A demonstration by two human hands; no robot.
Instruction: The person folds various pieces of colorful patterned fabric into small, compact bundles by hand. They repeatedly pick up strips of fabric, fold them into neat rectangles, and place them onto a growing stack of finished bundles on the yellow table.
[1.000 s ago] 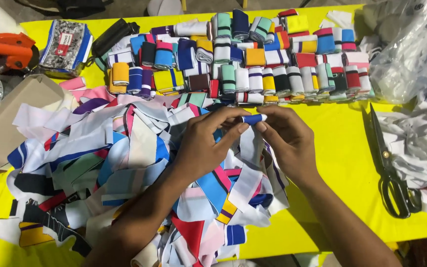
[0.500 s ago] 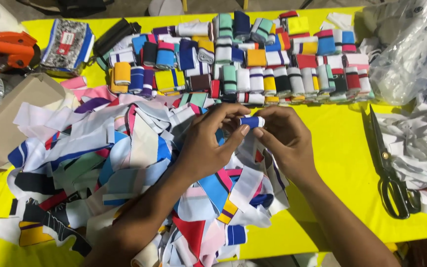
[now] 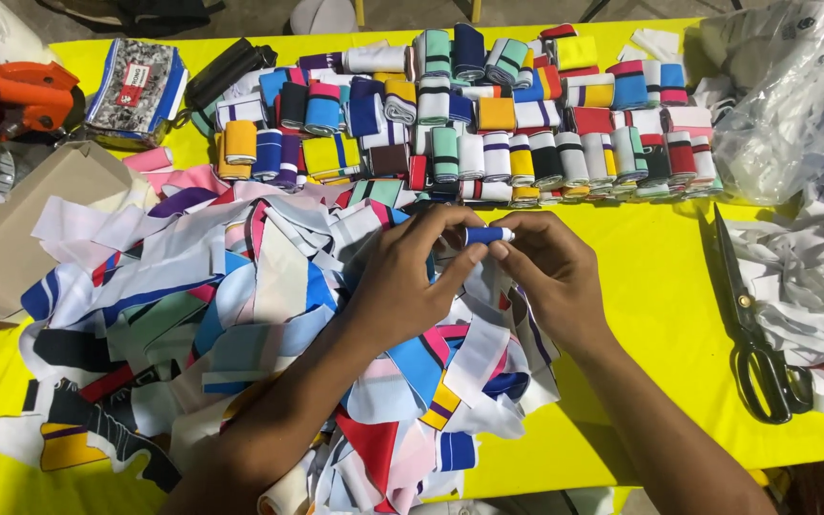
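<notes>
Both forearms reach in from the bottom edge over the loose strip heap [image 3: 240, 315]. Left hand [image 3: 402, 286] and right hand [image 3: 550, 277] meet fingertip to fingertip, pinching a small blue-and-white roll [image 3: 486, 234] between them, just above the heap. Beyond: rows of rolled bands [image 3: 488, 124]. Scissors [image 3: 755, 334] lie right, on the yellow table [image 3: 660, 277].

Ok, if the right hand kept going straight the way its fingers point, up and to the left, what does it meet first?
The right hand already pinches the small blue and white roll, so that comes first, with the left hand fingertips on its other end. Beyond, probably the rows of rolled bands, though depth is unclear.
</notes>
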